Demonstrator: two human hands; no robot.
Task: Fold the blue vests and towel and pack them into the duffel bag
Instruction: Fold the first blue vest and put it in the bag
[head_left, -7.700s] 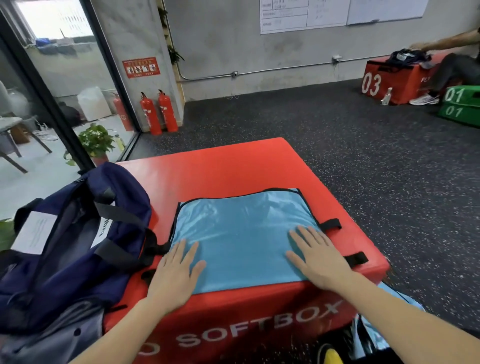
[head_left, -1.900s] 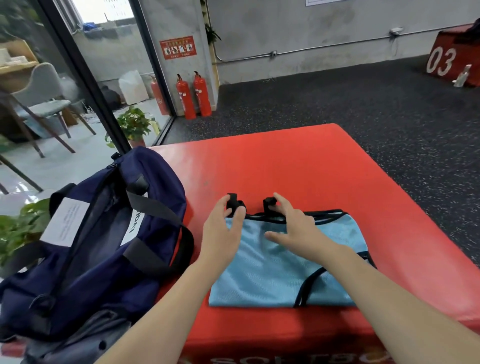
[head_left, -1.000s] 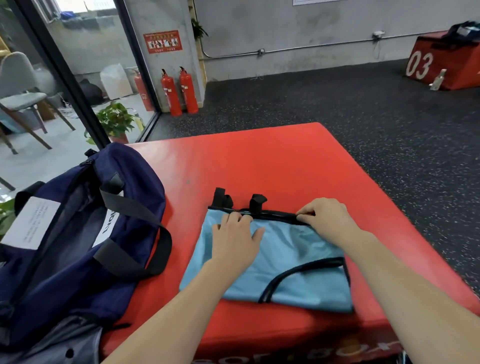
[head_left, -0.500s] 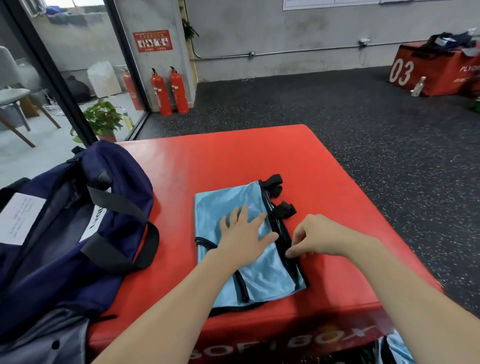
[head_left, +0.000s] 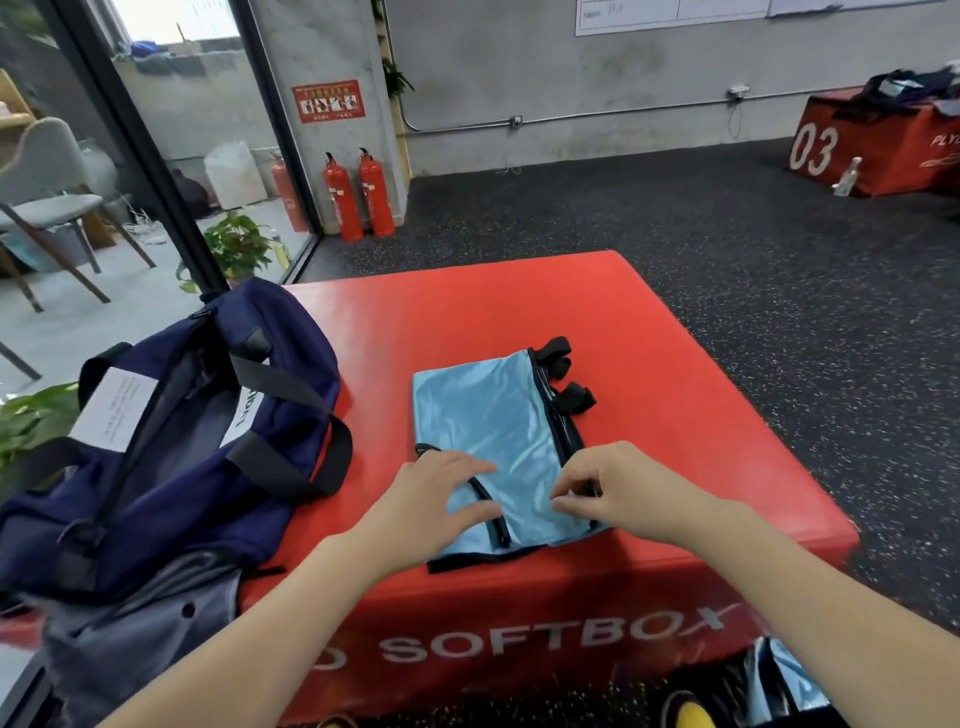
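While the vest is lying folded into a narrow strip in the middle of the frame, on the red box, I am working at its near end with both hands. My left hand is resting flat on the lower left part of the vest, fingers nearly straight and spread a little, thumb lying along the black trim. My right hand is sitting at the vest's lower right edge, its fingers curled in and its thumb and fingertips pinching the blue fabric beside the black border. Two black straps are sticking out from the vest's right edge, toward the upper middle of the frame.

The bag is sitting at the left of the frame, partly on the box, its zip gaping open and its handles flopping toward the vest but not touching it. A grey garment is lying under its near end, at the lower left.

At the lower right corner, below the box's front face, more shiny blue fabric is showing; I cannot tell what it is. Two fire extinguishers are standing by the wall in the upper middle, and another red box marked 03 is sitting at the upper right.
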